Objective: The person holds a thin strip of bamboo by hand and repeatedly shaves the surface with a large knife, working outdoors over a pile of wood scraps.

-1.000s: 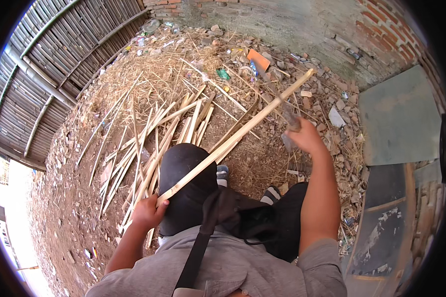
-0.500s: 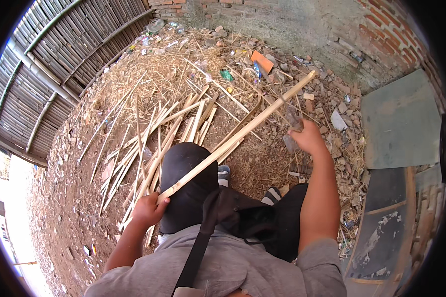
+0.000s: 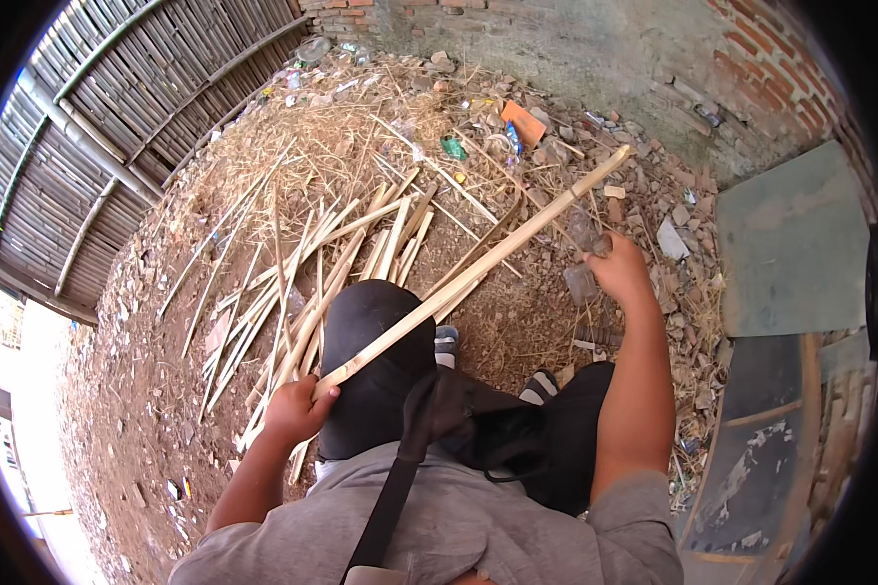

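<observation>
Wood strip [image 3: 488,261] (head view): long, pale, squared-off, slanting over the black-clad left knee [image 3: 376,317]
Left hand [image 3: 298,411]: pinching its near end, forearm angled in
Right hand [image 3: 619,268]: curled round some blurry brownish tool [image 3: 583,232], arm stretched forward
Straw [image 3: 332,146]: dry, tangly

- Brown dirt ground [image 3: 141,429], strewn with rubble [image 3: 688,214] along its right edge and dry straw [image 3: 312,122] toward its far edge.
- A bamboo-like slatted wall [image 3: 190,78] along the far left edge.
- A weathered wall [image 3: 556,63] behind the far edge, red brick [image 3: 766,73] exposed near the far right corner.
- Bright daylight [image 3: 49,375] beyond the left edge.
</observation>
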Demonstrator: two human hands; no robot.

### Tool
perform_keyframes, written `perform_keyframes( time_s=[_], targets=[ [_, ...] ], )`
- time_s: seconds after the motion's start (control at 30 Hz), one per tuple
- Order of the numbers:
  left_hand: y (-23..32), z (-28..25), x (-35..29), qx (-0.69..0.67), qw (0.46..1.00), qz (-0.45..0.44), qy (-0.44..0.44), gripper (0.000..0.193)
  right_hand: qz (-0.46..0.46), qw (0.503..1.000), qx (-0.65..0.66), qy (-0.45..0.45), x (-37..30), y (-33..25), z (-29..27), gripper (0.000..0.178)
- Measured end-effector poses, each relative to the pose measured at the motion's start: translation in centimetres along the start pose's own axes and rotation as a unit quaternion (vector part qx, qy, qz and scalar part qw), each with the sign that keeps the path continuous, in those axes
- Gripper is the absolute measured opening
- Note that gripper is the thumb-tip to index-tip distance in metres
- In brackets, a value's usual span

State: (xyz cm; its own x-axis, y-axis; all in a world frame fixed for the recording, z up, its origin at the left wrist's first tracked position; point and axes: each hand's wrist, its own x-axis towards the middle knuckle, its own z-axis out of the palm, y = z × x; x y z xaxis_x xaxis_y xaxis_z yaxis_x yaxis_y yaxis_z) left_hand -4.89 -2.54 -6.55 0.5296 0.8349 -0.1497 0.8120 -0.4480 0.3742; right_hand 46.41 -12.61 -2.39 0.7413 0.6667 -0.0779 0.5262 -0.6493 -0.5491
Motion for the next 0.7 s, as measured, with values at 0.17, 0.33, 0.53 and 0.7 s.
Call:
perform_keyframes(
  time_s=[0.17,0.33,0.53,0.7],
  targets=[
    [0.2,0.0,-0.1,0.013,1.0,-0.002,-0.017,0.049,-0.15,0.964,-0.066,-0.21,-2.7,-2.7,1.7,0.05],
    [-0.7,0.4,-0.3,-0.017,1.0,-0.009,-0.011,0.05,-0.273,0.916,-0.136,-0.259,-2.1,-4.2,0.6,0.049],
    [-0.1,0.2,0.4,0.003,1.0,-0.002,-0.004,0.051,-0.011,0.999,0.029,-0.03,1.0,2.4,-0.4,0.041],
    [0.0,-0.1,0.5,0.01,1.0,-0.008,-0.017,0.052,-0.148,0.978,-0.023,-0.144,-1.5,-1.0,2.0,0.039]
  ],
)
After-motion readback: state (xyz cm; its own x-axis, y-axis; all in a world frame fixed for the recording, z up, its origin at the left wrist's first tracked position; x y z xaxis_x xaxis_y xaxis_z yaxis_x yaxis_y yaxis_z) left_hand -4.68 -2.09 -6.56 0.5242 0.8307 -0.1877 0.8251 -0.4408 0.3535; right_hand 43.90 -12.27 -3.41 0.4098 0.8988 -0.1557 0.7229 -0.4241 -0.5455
